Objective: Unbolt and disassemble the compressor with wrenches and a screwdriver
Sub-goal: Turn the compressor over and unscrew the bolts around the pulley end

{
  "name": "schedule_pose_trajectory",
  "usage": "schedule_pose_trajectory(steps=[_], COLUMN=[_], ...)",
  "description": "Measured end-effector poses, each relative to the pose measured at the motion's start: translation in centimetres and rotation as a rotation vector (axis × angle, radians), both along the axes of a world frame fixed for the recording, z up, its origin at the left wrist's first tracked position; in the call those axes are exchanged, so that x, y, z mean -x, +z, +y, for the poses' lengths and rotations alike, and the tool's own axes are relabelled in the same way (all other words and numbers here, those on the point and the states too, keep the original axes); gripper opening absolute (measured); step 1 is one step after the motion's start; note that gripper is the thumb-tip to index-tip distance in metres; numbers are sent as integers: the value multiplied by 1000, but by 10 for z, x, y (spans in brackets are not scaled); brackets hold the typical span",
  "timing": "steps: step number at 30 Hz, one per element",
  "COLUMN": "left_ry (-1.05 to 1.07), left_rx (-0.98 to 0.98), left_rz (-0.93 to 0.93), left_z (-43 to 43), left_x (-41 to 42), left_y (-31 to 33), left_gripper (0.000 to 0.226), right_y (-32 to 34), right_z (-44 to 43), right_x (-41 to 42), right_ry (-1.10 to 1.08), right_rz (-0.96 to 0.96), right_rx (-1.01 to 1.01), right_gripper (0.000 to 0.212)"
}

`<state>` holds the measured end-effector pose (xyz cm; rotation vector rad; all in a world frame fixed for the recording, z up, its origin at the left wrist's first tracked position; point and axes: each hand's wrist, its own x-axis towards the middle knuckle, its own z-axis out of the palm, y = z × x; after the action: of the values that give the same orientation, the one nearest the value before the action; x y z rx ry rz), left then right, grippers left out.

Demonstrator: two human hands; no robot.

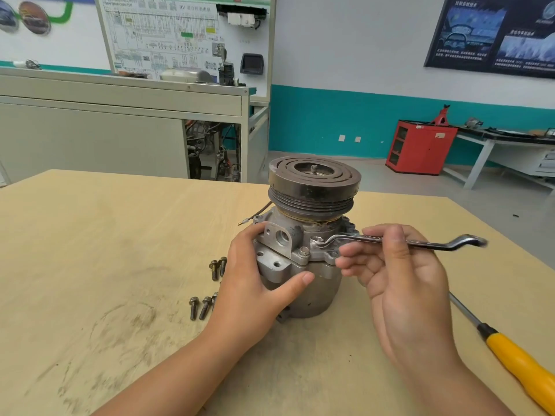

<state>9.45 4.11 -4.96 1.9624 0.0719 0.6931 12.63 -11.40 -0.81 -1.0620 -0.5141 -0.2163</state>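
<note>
A grey metal compressor (312, 223) stands upright on the wooden table (90, 235), its dark pulley on top. My left hand (255, 283) wraps around the left side of its housing, thumb across the front. My right hand (399, 271) pinches the shaft of an offset ring wrench (420, 243). The wrench's ring end sits over a bolt on the housing flange, to the right of another flange bolt (304, 251) that is still seated. Several removed bolts (207, 292) lie on the table left of the compressor.
A yellow-handled screwdriver (516, 361) lies on the table at the right, tip pointing toward the compressor. Behind the table stand a grey training bench with a wiring board, a red cabinet (420, 148) and a white workbench along the wall.
</note>
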Motion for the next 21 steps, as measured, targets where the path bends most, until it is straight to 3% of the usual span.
schedule_pose_trajectory(steps=[3, 8, 13, 18, 21], left_ry=[-2, 3, 9, 10, 2], left_rx=[-1, -5, -8, -17, -9], left_rz=[-1, 1, 13, 3, -6], left_z=[0, -1, -1, 0, 0], left_x=[0, 1, 1, 1, 0], left_y=[0, 0, 1, 0, -1], left_gripper=[77, 82, 82, 73, 76], right_y=[-7, -17, -14, -11, -9], right_z=[1, 3, 5, 9, 10], right_x=[7, 11, 13, 17, 19], right_ry=[-228, -418, -503, -562, -559], right_rz=[-375, -731, -838, -851, -914], right_rx=[255, 529, 589, 697, 705], right_gripper=[27, 26, 25, 47, 47])
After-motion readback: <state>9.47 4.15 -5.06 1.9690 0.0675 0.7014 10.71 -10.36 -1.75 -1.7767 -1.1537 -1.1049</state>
